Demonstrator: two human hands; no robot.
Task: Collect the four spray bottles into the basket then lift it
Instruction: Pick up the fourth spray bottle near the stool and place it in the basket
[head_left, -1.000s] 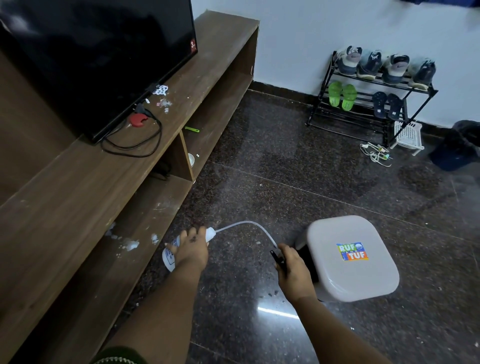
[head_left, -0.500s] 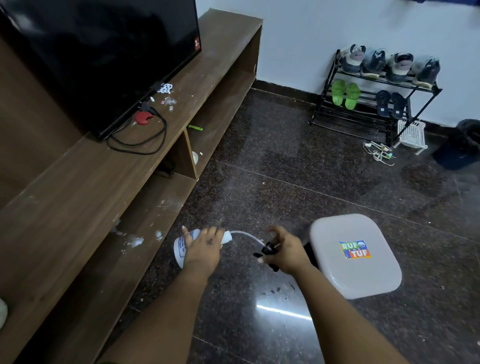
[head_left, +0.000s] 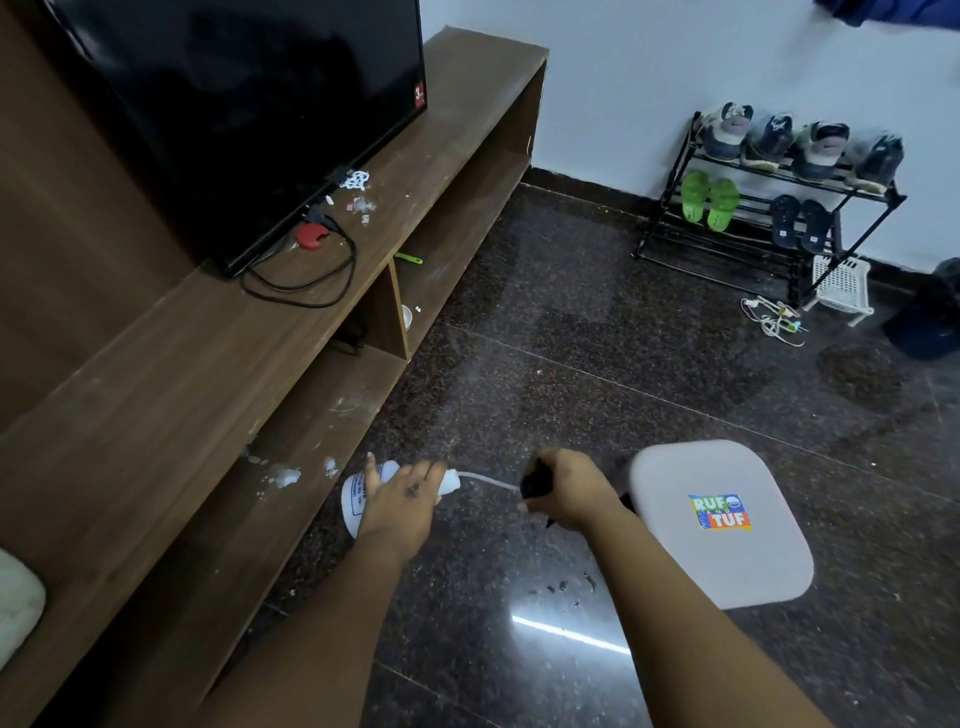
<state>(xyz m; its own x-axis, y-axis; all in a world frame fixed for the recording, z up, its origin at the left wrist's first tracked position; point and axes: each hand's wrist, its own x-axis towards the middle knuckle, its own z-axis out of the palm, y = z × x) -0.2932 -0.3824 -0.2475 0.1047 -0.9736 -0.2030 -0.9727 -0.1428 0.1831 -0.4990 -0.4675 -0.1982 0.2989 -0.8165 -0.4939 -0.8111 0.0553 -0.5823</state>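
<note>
Setting: a dark polished stone floor (head_left: 597, 338) beside a long wooden TV unit (head_left: 311, 332); a shoe rack (head_left: 769, 208) stands against the far wall, with a small white slatted basket (head_left: 841, 285) on the floor just beside it.
Task object: a white spray bottle (head_left: 363, 493) lies tilted, held low over the floor next to the lower shelf of the TV unit. Its black spray head (head_left: 535, 486) is off the neck, joined to the bottle only by a thin white dip tube (head_left: 485, 480).
Left hand: the left hand (head_left: 400, 506) covers the bottle body, fingers (head_left: 423, 475) wrapped over it toward the neck.
Right hand: the right hand (head_left: 566, 493) is closed around the spray head, close to a pale plastic stool (head_left: 722, 525).
Step in hand (judgement): refitting the head before the bottle goes to the basket. The tube should feed straight into the neck without kinking; the left hand should keep the bottle steady and neck-up so that nothing spills, while the right seats and twists the collar.
Task progress (judgement): no bottle shows in the basket, which stands well apart from the hands.
Change from earlier frames: the hands are closer together. The exposed tube, a long arched loop a second ago, now shows as a short, nearly straight run, and the right hand sits further from the stool.
</note>
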